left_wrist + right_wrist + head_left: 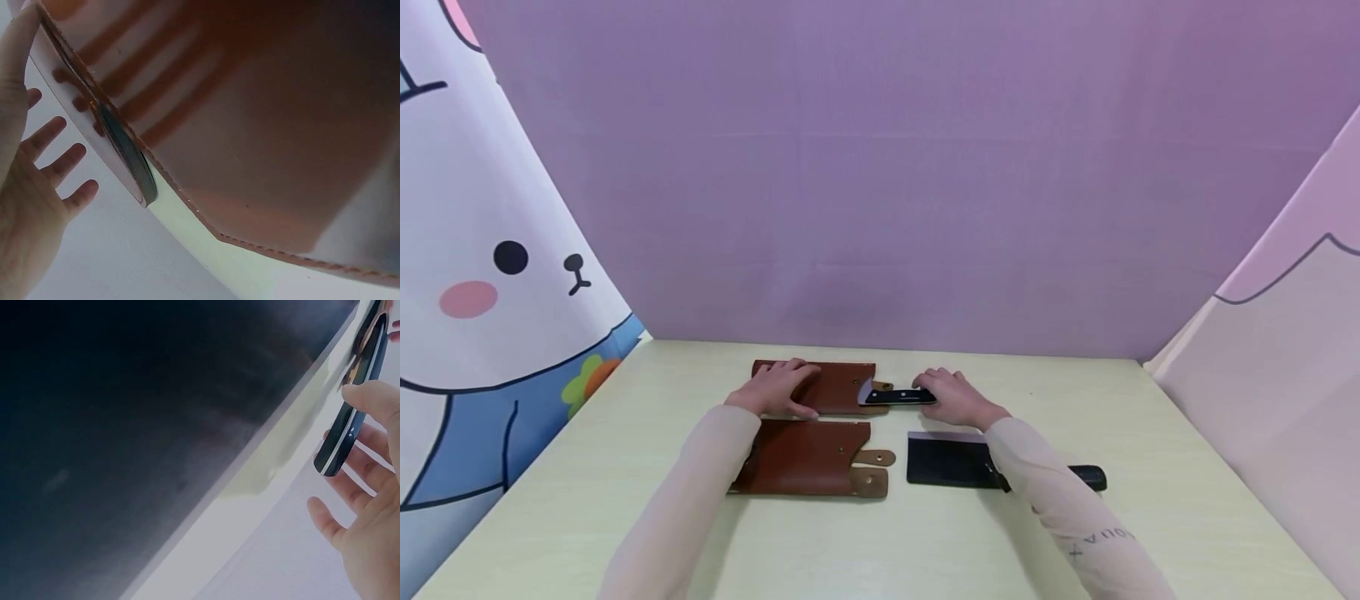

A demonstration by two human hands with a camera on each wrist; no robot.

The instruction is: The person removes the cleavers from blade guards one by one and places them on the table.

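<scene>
My left hand (777, 390) spans the left end of the far brown leather sheath (837, 385). In the left wrist view its fingers (65, 165) are spread and fairly straight past the sheath's far side, with the thumb at its near side. My right hand (957, 397) grips the end of a knife's black riveted handle (895, 397), thumb on top and fingers behind. The knife's handle (342, 434) also shows in the right wrist view. A silver corner of its blade (866, 392) shows at the sheath's right end; the rest of the blade is hidden.
A second brown leather sheath (805, 458) with strap tabs lies nearer, partly under the left sleeve. A cleaver with a black blade (947, 462) and silver edge lies to its right, crossed by the right forearm. A purple cloth wall (895, 208) stands behind the table (925, 550).
</scene>
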